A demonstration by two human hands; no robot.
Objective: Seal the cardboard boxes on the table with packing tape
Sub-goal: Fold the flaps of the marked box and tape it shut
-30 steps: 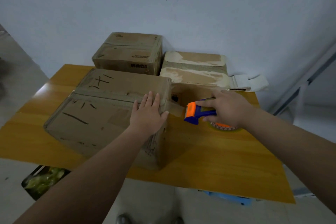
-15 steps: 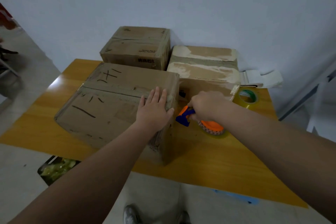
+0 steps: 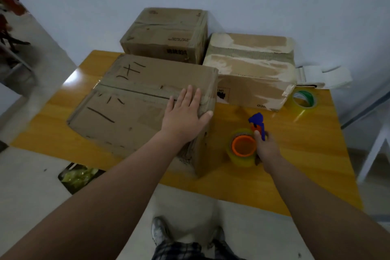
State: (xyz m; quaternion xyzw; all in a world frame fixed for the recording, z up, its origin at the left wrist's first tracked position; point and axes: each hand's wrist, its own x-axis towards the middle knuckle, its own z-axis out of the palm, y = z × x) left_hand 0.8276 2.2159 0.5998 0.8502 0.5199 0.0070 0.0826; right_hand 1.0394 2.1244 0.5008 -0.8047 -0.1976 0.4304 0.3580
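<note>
The left hand [image 3: 185,116] lies flat on the right end of the box [image 3: 130,99] at centre-left of the frame. Its fingers are straight and together over the seam [image 3: 137,91], and the thumb rests at the box's top edge. The right hand [image 3: 267,148], right of centre, has its fingers curled round the blue handle of the dispenser [image 3: 242,145], low over the table [image 3: 295,164]; whether it touches the table I cannot tell. The step looks like bringing tape to that end of the seam. To do it well, keep the left palm pressing the flaps level. Anchor the strip on the box's right face so it wraps the edge, then draw it straight along the seam, pressing firmly. A second box [image 3: 166,34] and third box [image 3: 249,59] stand at upper centre.
</note>
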